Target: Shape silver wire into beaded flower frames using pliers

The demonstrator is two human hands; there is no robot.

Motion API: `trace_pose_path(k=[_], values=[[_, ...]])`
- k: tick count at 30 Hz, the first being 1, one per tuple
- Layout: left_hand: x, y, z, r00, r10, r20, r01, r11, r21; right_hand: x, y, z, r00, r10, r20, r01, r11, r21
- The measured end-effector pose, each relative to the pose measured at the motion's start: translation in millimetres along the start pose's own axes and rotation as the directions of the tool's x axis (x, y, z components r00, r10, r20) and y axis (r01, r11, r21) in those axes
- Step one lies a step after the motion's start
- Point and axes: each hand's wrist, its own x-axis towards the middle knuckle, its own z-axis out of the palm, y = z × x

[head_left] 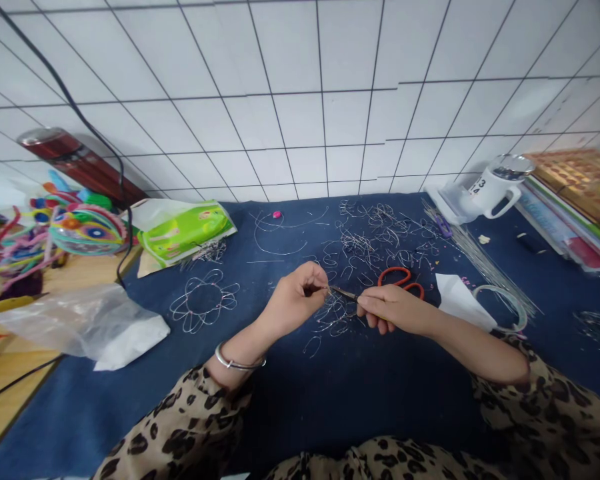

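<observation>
A thin, silvery wire is pinched in the closed left hand. Its end is met by a slim, dark pointed tool, gripped by the closed right hand, just above the blue-covered bench.

**Across the worktop**

The left hand and right hand meet over the worktop. Behind them lie scissors and wire scraps. A wire flower lies left, a packet behind it, a plastic bag farther left. A mug stands back right, beside stacked folders.
</observation>
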Motion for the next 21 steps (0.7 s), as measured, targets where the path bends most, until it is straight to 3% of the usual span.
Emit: trace_pose_path(k=[12,21], values=[[-2,6,-1.9,0.993,0.08,0.081,-0.095,0.975,0.201,-3,-9,-5,0.999,-0.032,-0.015,0.03,0.992,-0.126],[-2,6,-1.2,0.998,0.058,0.035,-0.065,0.966,0.249,-6,-14,-2,0.991,-0.091,-0.1,0.056,0.949,-0.309]])
